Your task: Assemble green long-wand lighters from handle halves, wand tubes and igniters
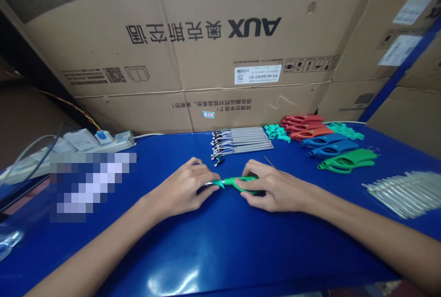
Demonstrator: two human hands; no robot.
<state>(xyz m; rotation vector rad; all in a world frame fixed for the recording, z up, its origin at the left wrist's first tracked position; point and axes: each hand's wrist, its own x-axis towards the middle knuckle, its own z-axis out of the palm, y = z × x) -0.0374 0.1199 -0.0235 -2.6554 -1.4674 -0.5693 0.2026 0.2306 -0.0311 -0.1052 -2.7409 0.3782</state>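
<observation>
My right hand (pixel 267 184) is closed around a green plastic handle (pixel 248 179) with an oval opening, which looks like a lighter body. Opposite it, my left hand (pixel 195 183) pinches a teal plastic piece (pixel 218 182) and a thin metal tube, whose bright tip shows beside the fingers. A short stretch of metal links the teal piece to the nose of the handle, so both hands hold one assembly, roughly level, over the blue table (pixel 206 237). Fingers hide part of the tube and the handle.
Metal tubes with wires (pixel 253 140) lie in a row behind my hands. Teal pieces (pixel 277 132) and red, blue and green handles (pixel 347 160) lie to the right. Clear-wrapped rods (pixel 406 193) sit far right. A power strip (pixel 82 143) is left. Cardboard (pixel 206 58) stands behind.
</observation>
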